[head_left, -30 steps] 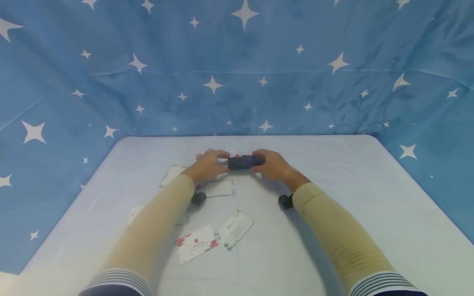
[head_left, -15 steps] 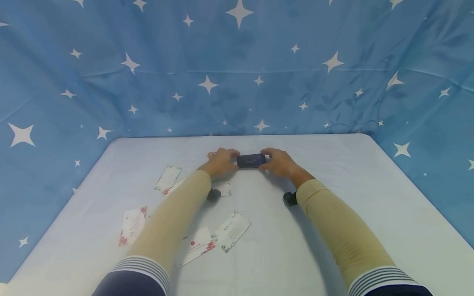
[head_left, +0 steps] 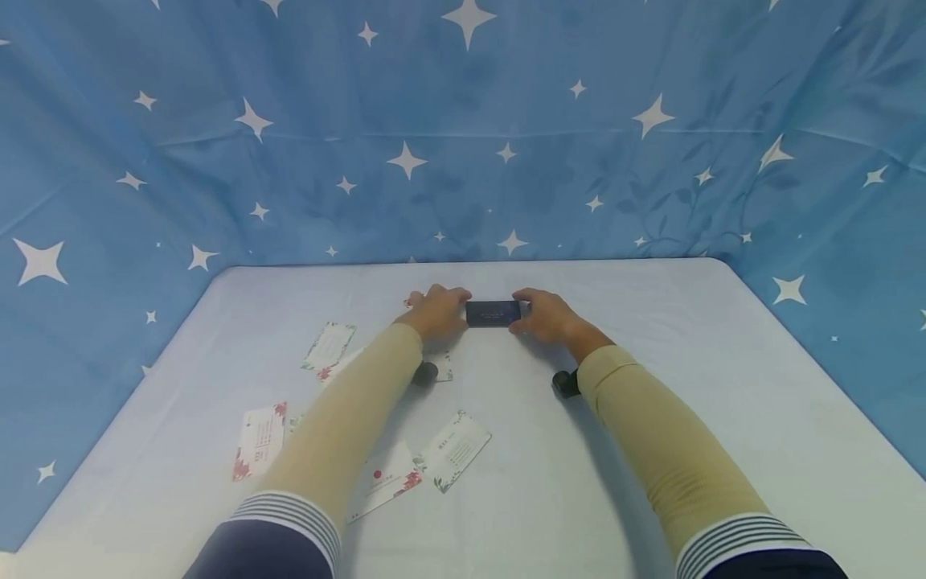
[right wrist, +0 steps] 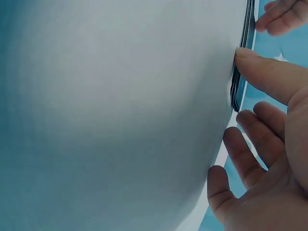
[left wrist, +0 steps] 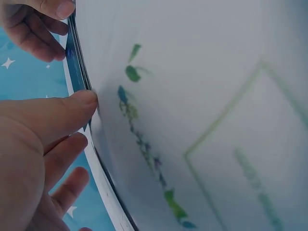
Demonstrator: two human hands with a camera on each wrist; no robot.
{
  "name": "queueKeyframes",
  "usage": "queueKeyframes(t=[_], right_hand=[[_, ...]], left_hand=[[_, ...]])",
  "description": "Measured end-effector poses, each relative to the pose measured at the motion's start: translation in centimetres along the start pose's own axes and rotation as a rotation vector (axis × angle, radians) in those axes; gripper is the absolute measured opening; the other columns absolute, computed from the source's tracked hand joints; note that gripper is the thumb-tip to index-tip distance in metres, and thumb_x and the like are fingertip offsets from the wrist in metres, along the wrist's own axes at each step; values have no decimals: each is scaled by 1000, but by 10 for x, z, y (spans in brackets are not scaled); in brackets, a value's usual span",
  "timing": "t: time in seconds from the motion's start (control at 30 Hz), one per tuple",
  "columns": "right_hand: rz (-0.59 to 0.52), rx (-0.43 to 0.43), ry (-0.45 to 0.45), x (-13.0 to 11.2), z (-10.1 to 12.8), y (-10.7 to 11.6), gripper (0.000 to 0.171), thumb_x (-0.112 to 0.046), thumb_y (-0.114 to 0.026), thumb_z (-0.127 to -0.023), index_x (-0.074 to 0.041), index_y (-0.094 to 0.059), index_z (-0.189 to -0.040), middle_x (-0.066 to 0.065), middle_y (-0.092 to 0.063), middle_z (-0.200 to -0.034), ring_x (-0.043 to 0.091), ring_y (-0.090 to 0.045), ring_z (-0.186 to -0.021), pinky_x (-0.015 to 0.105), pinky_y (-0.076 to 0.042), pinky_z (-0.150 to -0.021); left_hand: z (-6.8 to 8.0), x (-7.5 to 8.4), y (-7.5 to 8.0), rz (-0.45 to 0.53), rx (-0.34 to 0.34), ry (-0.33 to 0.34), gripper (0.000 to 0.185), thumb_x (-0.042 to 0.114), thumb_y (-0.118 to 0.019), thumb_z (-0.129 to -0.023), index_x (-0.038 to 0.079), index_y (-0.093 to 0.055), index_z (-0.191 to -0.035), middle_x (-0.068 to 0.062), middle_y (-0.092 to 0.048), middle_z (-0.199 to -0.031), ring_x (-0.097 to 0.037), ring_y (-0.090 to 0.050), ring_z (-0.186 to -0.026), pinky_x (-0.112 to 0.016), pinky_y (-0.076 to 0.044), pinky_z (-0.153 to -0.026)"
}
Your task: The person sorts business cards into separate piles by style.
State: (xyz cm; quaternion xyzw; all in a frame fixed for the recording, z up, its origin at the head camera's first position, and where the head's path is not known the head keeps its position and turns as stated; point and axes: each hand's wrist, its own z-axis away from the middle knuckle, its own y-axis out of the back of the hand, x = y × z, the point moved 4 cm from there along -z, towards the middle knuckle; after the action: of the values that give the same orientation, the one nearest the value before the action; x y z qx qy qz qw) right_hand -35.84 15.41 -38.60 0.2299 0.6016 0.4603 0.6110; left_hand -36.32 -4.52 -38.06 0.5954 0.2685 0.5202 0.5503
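A small stack of dark blue cards [head_left: 493, 314] lies near the far side of the white table, its long side running left to right. My left hand [head_left: 436, 314] pinches its left end, and my right hand [head_left: 547, 316] pinches its right end. In the left wrist view the thumb [left wrist: 72, 113] presses the near edge of the stack [left wrist: 78, 62]. The right wrist view has the other thumb [right wrist: 269, 72] against the layered edge near a corner. The fingertips on the far edge are partly hidden.
White cards with printed flowers lie scattered on the left and middle of the table [head_left: 651, 322]: one with green leaves [head_left: 456, 450], a red-flowered one [head_left: 260, 441], another at the back left [head_left: 329, 346]. My left arm covers several partly. A blue starry curtain [head_left: 463, 161] hangs behind.
The stack has shifted slightly right and now lies straighter, its top face plainer to see. My left hand has moved right with it, uncovering a red-flowered card at the left.
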Motion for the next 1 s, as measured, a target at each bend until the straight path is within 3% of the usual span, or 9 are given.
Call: queueKeyframes(t=[0.4,0.7,0.83,1.0], right_hand=[[6,13,-12,3,-4,0,60,-20,-71,-92,-4,-49,-146,21,-50,-145,38,-44,-134,51,-31,-111],[-14,-14,-49,1,-1,-3,66,-23,-73,-91,-5,-45,-148,21,-45,-149,39,-38,-139,52,-29,-112],[-29,-27,-16,-5,5,-3,70,-26,-73,-92,-6,-41,-151,20,-40,-153,39,-36,-140,53,-30,-112],[-68,-4,77,-19,10,2,68,-27,-70,-93,-7,-42,-151,18,-43,-151,37,-41,-137,53,-34,-109]], left_hand=[[-3,4,-1,44,0,61,53,27,-68,-95,21,-53,-146,-6,-54,-140,-26,-41,-122,-50,-30,-99],[3,9,1,4,-24,37,62,28,-69,-94,18,-46,-151,-5,-54,-142,-29,-40,-129,-50,-28,-98],[9,0,7,53,-10,29,67,29,-70,-93,17,-42,-153,-5,-54,-142,-30,-38,-132,-51,-25,-100],[16,-27,22,105,32,64,66,29,-70,-93,15,-42,-152,-6,-50,-146,-32,-35,-136,-55,-20,-104]])
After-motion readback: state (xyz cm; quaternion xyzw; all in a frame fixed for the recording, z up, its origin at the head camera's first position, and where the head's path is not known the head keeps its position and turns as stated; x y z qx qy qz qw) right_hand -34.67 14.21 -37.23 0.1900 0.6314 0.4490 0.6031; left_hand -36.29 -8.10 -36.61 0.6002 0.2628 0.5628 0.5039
